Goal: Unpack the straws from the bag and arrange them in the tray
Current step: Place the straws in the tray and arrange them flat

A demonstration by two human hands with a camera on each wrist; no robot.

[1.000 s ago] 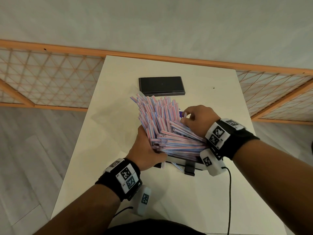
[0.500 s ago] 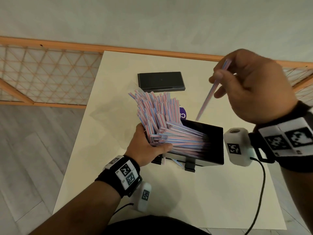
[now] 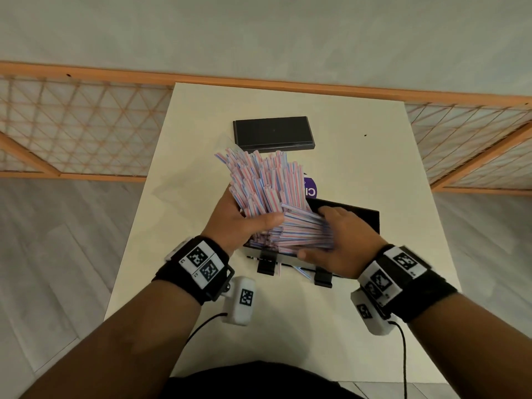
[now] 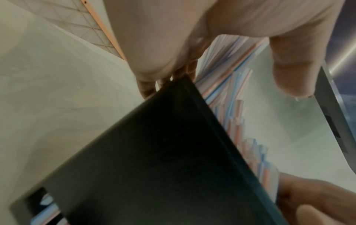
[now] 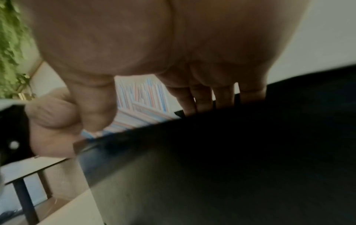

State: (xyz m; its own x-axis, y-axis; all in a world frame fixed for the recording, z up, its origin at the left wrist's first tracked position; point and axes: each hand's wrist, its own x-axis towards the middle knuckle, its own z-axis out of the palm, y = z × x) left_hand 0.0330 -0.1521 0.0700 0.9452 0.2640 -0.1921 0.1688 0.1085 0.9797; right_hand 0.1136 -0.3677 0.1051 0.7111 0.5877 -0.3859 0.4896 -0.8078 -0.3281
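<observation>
Many striped straws (image 3: 264, 185), pink, blue and white, stand fanned out in the grip of the left hand (image 3: 230, 223), whose fingers and thumb are curled around the lower part of the bundle. A second group of straws (image 3: 305, 231) lies almost flat in the black tray (image 3: 368, 218), with the ends pointing to the right. The right hand (image 3: 342, 246) rests on these lying straws with the fingers nearly straight and spread, thumb at the near side; it presses on them and is not closed around anything. In the left wrist view the dark wall of the tray (image 4: 163, 159) fills the lower part, and the straws (image 4: 227, 85) rise behind it. In the right wrist view the fingertips (image 5: 204, 97) reach over the tray edge (image 5: 231, 129) toward the striped ends (image 5: 142, 94).

Behind the bundle a purple label (image 3: 310, 188) shows partly, with white letters that look like "CI"; the rest is hidden by the straws, and I cannot tell if it belongs to the bag. A flat black box (image 3: 273, 133) lies farther back on the white table (image 3: 359, 326). Two black clips (image 3: 267, 264) stick out at the near edge of the tray. An orange lattice fence (image 3: 72, 133) stands around the table.
</observation>
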